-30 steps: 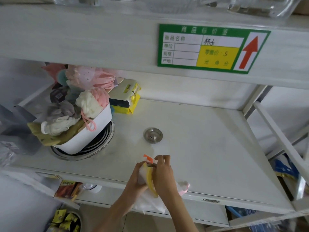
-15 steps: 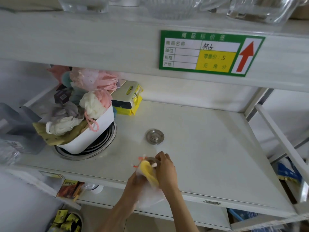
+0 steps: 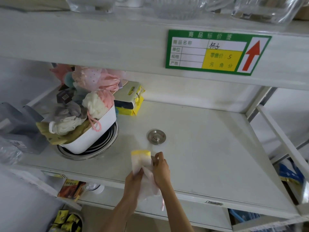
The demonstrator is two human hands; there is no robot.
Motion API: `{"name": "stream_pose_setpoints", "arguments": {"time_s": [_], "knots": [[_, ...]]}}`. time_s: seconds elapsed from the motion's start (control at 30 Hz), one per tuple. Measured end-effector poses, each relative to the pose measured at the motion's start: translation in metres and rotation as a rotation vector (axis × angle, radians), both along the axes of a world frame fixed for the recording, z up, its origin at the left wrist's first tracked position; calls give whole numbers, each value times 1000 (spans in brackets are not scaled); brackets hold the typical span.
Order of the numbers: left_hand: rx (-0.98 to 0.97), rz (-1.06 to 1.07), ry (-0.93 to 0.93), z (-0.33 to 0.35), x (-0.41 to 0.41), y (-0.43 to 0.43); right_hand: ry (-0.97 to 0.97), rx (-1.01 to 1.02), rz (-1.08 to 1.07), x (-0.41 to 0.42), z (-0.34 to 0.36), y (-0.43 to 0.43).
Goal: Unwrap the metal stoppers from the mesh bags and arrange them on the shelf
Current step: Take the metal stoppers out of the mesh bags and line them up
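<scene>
One round metal stopper (image 3: 156, 136) lies flat near the middle of the white shelf (image 3: 209, 148). Just in front of it, both hands hold a white mesh bag (image 3: 141, 162) with a yellow top band. My left hand (image 3: 134, 181) grips the bag from below on the left. My right hand (image 3: 161, 170) pinches its right side, fingers curled into the mesh. The bag's lower part hangs past the shelf's front edge. Whatever is inside the bag is hidden.
A white tub (image 3: 93, 134) heaped with pink, white and grey mesh puffs sits on stacked metal rings (image 3: 107, 144) at the left. Yellow packets (image 3: 132, 99) lie behind it. A green price tag (image 3: 217, 51) hangs on the upper shelf, which carries glassware (image 3: 250, 7).
The bag's yellow band has been pulled up and spread flat; before it was bunched between the hands. The orange tie seen earlier is out of sight. The stopper on the shelf has not moved.
</scene>
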State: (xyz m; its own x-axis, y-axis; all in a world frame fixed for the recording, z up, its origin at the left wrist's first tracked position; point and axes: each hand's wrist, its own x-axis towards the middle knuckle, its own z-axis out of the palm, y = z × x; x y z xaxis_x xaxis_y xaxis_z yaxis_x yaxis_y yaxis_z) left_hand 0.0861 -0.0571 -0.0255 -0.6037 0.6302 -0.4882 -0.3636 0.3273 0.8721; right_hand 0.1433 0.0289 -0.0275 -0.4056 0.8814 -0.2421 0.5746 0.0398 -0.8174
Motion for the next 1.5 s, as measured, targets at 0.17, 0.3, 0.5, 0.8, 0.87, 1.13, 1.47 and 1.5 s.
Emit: {"name": "stream_pose_setpoints", "arguments": {"time_s": [0.17, 0.3, 0.5, 0.8, 0.87, 1.13, 1.47, 1.5], "knots": [[33, 56, 11, -7, 0, 2, 88, -40, -51, 4, -2, 9], [38, 115, 26, -4, 0, 0, 83, -2, -76, 2, -1, 18], [-13, 125, 136, -4, -8, -10, -50, 11, -93, -5, -1, 28], [-61, 73, 181, -19, -24, -31, -350, 78, -98, -23, -23, 54], [-66, 73, 176, -18, -24, -33, -408, 170, -98, -28, -28, 58], [-26, 56, 195, -14, -21, -33, -443, 251, -69, -40, -31, 75], [32, 43, 215, -5, -21, -29, -441, 281, -50, -38, -28, 88], [32, 44, 213, -4, -21, -30, -437, 280, -48, -38, -28, 88]]}}
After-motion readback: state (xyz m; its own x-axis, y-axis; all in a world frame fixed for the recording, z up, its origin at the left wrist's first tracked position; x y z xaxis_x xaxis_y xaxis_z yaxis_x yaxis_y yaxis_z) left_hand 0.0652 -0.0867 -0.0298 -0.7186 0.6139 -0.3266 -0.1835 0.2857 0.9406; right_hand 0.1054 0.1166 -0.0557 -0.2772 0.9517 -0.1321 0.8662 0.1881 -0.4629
